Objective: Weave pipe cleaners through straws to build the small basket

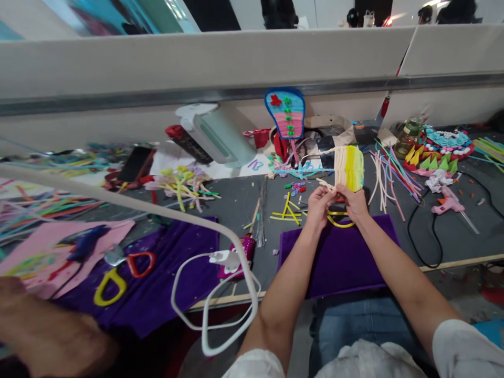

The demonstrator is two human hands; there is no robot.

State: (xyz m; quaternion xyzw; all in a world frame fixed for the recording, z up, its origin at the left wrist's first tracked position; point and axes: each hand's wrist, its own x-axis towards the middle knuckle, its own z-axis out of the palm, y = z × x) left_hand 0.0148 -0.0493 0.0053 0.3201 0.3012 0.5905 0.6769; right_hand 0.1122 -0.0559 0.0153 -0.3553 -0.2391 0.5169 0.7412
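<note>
Both my hands meet over a purple cloth (346,257) at the bench's front edge. A panel of cream, yellow and light blue pipe cleaners (349,167) stands up from my right hand (354,203), whose fingers are closed on its lower edge. My left hand (321,203) pinches at the panel's bottom left corner, where a cream pipe cleaner end (326,184) sticks out. The exact grip is partly hidden by my fingers. Just below them lies a yellow ring-shaped handle (342,224), partly covered by my hands. Short yellow pipe cleaners (288,211) lie left of my left hand.
A pink glue gun (451,202) with a black cord and loose pipe cleaners (386,178) lie right. Leftward are scissors (112,283), a white cable (177,310) and a kettle (220,139). A decorated paddle shape (286,115) stands behind. Another person's hand (51,331) is lower left.
</note>
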